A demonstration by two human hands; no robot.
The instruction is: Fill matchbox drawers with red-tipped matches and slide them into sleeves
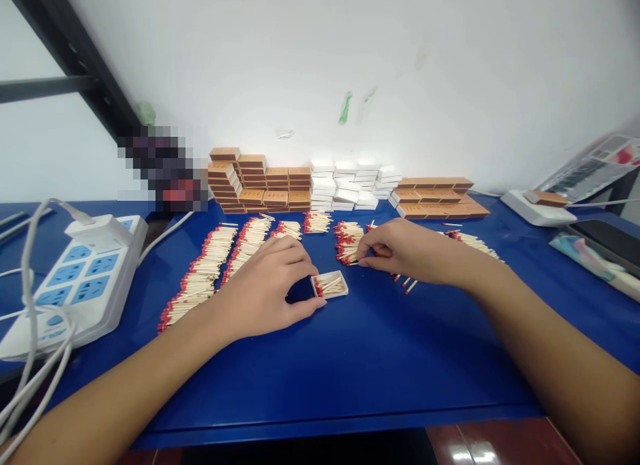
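Observation:
A small white matchbox tray [343,293] lies on the blue table with several red-tipped matches [331,286] inside. My left hand [273,285] curves around the tray's left end, index finger at the far corner and thumb at the near one. Just beyond the tray is a pile of matches [349,241]. At that pile's near right edge, my right hand [393,251] is closed in a pinch, with a match end showing at its fingertips. The right hand partly covers more loose matches [411,286] behind and below it.
Long rows of matches [200,271] lie on the left. Along the wall stand stacked brown matchbox sleeves [275,197], white trays [345,185] and more brown sleeves [435,198]. A power strip [80,278] with cables sits left; a white device [537,208] and a phone [607,241] lie right.

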